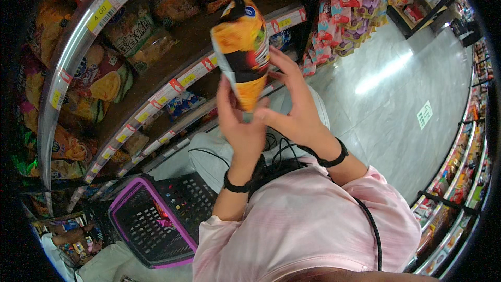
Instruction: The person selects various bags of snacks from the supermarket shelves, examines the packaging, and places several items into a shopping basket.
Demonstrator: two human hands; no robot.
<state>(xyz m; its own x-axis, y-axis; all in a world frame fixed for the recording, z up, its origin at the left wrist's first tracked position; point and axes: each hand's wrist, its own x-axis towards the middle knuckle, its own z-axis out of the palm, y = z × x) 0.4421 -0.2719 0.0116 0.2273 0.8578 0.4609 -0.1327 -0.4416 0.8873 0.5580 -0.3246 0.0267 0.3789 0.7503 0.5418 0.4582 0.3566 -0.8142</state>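
An orange-and-black snack bag (244,53) is upright before me, tapering towards its lower end and slightly blurred. My left hand (238,121) holds it from below on the left side. On the right, my right hand (295,102) grips its side and lower end, with the thumb near the bottom tip. Just beyond the bag are shop shelves with price labels, where puffed snack bags (131,27) lie behind the shelf edge. Both wrists carry black bands.
A black plastic shopping basket (188,192) with a purple rim stands at lower left, a small red-and-pink packet (166,219) inside. Hanging candy packets (344,19) flank the aisle. Tiled floor (375,125) stretches right towards more shelves (450,199). Another person's arm (72,237) shows at lower left.
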